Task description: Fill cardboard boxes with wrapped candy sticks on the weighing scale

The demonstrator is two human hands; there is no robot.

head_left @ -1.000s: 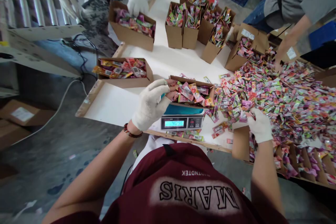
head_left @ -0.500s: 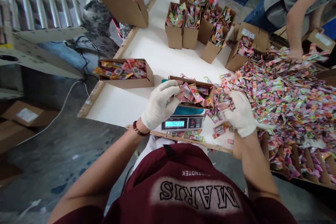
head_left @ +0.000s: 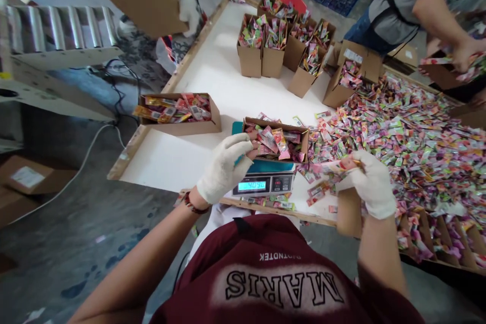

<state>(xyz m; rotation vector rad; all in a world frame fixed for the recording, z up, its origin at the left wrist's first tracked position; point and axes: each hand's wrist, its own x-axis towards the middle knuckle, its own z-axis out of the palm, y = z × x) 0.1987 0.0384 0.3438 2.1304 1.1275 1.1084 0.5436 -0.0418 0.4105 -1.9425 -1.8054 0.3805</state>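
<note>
1. I've got my gloved left hand (head_left: 227, 166) at the left end of an open carton (head_left: 305, 144) of packets, fingers over its rim.
2. Carton's on a scale (head_left: 281, 184) by the near edge of the table (head_left: 163, 159).
3. My gloved right hand (head_left: 374, 185) is over the near side of the packet pile (head_left: 417, 136), fingers curled; blur hides its grip.
4. Second filled carton (head_left: 182, 129): table's left edge.
5. More upright cartons (head_left: 250, 63) toward far edge.

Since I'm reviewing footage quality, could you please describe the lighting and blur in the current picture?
Head view: white tabletop bright, grey floor dim; silver metal rollers show highlights; multicoloured plastic packets by the white-gloved right hand look smeared; blue-lit scale display slightly ghosted.
</note>
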